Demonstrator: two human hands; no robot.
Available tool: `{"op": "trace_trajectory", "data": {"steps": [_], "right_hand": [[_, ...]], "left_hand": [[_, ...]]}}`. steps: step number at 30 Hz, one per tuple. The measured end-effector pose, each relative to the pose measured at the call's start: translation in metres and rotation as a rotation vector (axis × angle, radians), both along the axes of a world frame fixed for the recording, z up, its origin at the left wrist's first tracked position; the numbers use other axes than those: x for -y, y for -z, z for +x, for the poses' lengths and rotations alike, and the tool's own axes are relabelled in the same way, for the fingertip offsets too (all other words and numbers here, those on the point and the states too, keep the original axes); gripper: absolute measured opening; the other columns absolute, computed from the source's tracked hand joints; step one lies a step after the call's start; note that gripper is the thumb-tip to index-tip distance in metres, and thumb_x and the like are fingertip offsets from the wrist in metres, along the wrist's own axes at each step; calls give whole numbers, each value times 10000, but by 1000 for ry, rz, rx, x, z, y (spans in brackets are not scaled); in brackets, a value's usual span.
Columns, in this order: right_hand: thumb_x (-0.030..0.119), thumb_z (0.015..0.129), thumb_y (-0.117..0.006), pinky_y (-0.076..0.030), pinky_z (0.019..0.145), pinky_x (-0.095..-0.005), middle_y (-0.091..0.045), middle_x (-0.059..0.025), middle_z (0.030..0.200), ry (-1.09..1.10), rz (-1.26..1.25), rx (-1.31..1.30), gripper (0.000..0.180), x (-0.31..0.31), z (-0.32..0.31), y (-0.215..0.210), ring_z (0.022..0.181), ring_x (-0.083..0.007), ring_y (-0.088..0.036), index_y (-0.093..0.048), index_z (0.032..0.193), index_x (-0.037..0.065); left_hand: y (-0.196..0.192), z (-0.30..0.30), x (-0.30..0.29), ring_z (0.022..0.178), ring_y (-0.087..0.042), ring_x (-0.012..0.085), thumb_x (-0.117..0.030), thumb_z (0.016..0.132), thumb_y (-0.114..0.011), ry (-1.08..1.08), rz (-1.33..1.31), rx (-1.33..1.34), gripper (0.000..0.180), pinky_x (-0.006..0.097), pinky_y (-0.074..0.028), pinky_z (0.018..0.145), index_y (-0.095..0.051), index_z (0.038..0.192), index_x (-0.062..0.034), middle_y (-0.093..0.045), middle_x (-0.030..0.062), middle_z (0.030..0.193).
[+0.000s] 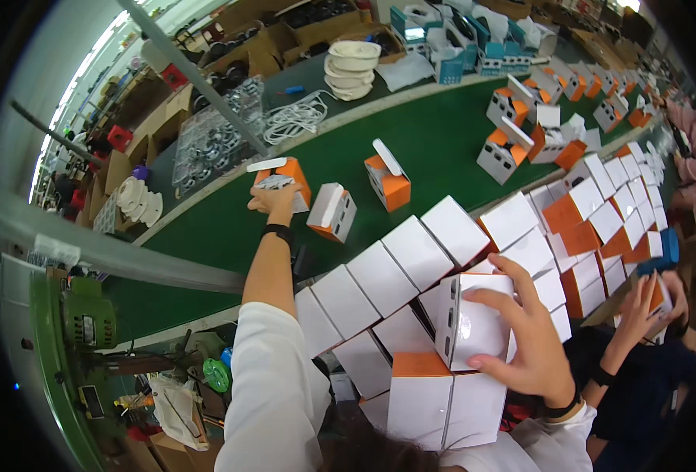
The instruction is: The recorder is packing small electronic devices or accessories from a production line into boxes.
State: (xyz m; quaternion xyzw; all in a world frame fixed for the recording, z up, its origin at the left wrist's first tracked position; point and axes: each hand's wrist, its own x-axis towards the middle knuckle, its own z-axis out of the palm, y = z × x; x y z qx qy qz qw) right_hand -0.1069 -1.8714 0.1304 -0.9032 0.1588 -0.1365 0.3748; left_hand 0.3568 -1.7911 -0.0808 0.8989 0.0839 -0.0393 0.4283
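My left hand (276,202) reaches out over the green belt and grips the near side of an orange and white box (293,175). That box has its lid up, and something white shows in its mouth by my fingers. My right hand (530,340), thumb and fingers spread round it, holds a closed white box (478,321) on top of the stacked boxes. A row of dark cutouts runs down this box's left side. Close to my left hand stand a white and orange box (332,212) and an orange box (388,179) with a raised flap.
Stacked white boxes (387,279) line the belt's near edge. More open boxes stand on the green belt (442,157) toward the right. Beyond it lie white cable (297,116) and stacked white rings (352,69). A metal post crosses at left, above a green machine (73,322). At right, a co-worker's hands (639,307) hold a box.
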Motion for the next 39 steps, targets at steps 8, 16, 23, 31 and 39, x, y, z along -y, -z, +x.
{"op": "trace_trajectory", "data": {"steps": [8,16,23,31,39], "right_hand": [[295,593,-806,-540,666,-421,-333,-275,1332,172,-71,-45,629,-9,20,-3,925,-448,-598,-481,1080,65],[188,512,-654,-421,968,-363,-518,-145,1276,195,250,119,809,19,17,14,1134,-246,-545,-458,1284,45],[126,561,-671,-434,900,-316,-569,-162,1153,77,338,601,862,2,51,-1,1029,-241,-578,-371,1362,17],[288,842,-653,-418,863,-342,-508,-180,1149,46,231,399,733,-8,55,-8,992,-277,-524,-303,1416,-4],[233,899,-573,-383,938,-357,-457,-235,1217,-54,201,364,713,-19,40,-5,1115,-345,-456,-209,1455,-25]], "left_hand": [[-54,-9,-22,1130,-527,338,-144,644,-838,448,-110,-726,641,606,-505,818,-541,1176,56,-450,247,1325],[-245,-119,-15,740,-651,130,-184,727,-786,1374,200,-96,553,258,-539,698,-557,1162,67,-663,101,915],[-240,-274,-39,1260,-472,323,-335,470,-909,1465,-275,600,1173,387,-382,1027,-299,1421,-19,-475,202,1347],[-218,-274,-46,890,-635,311,-329,426,-845,1242,-303,813,920,351,-505,774,-500,1213,-2,-611,161,1052],[-218,-282,-54,889,-637,316,-314,398,-828,1204,-197,991,901,369,-513,777,-527,1192,-12,-622,159,1037]]}}
